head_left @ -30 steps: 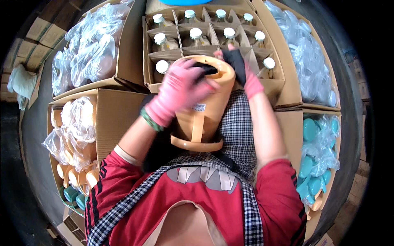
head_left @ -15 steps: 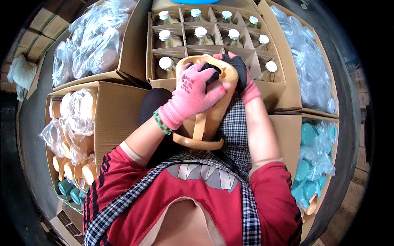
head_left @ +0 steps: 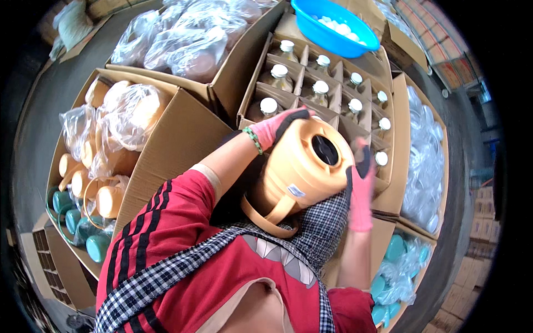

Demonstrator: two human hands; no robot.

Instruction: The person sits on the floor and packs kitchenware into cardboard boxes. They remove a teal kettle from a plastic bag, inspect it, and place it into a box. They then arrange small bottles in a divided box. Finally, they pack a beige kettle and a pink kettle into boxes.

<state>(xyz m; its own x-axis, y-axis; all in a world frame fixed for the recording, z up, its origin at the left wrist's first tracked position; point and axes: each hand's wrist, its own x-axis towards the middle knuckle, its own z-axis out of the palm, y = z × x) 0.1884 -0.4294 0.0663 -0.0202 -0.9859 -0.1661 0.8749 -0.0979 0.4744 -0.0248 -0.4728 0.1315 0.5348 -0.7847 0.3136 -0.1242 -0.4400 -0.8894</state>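
Note:
A light orange plastic vacuum jug [head_left: 288, 166] lies tilted over my lap, its round end facing up and to the right. A black round part [head_left: 325, 150] sits inside the opening in that end. The jug's handle [head_left: 266, 219] points toward my chest. My left hand [head_left: 277, 129], in a pink and black glove, grips the jug's far left edge. My right hand [head_left: 362, 177], gloved alike and blurred, is raised at the jug's right side; whether it grips the rim I cannot tell.
Beyond the jug stands a divided carton [head_left: 388, 183] of white-capped glass bottles. A blue basin [head_left: 338, 41] of small white pieces sits behind it. Cartons of bagged clear parts [head_left: 189, 44], orange parts [head_left: 111, 200] and teal parts [head_left: 397, 250] flank me.
My view has turned, so the cartons appear rotated. My left hand has shifted from over the jug's opening to its far left edge. My right hand has moved to the jug's right side.

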